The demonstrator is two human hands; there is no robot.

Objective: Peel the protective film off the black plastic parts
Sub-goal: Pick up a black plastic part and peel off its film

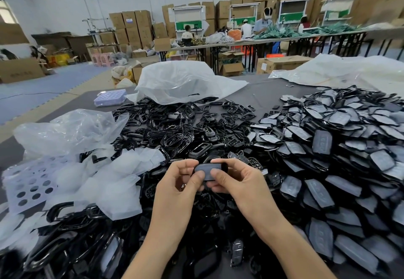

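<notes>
Pinched between left grip and right grip, both narrow, thumbs pressed on the near face and forefingers curled round behind: one small black plastic part, held up above the desk. Turned lengthways, side to side. Near face dull grey under protective film; glossy black showing only along the top edge and at the rounded end by the right forefinger. Lower half covered by both thumb tips, outline there not readable. Lifted film corner or not: cannot tell.

Just right of the grip and on to the frame edge: a deep heap of filmed parts, grey faces up, faint raised button marks on the nearer ones, far ones blurred. Beyond the grip: a spread of glossy black frames, bare and shiny. Left of the grip: limp whitish film pieces piled over more frames, then a pale sheet punched with round holes and a crumpled clear bag. Further beyond: a large white bag draped over parts. Under the forearms: more black pieces, cut off by the bottom edge and hard to tell apart.
</notes>
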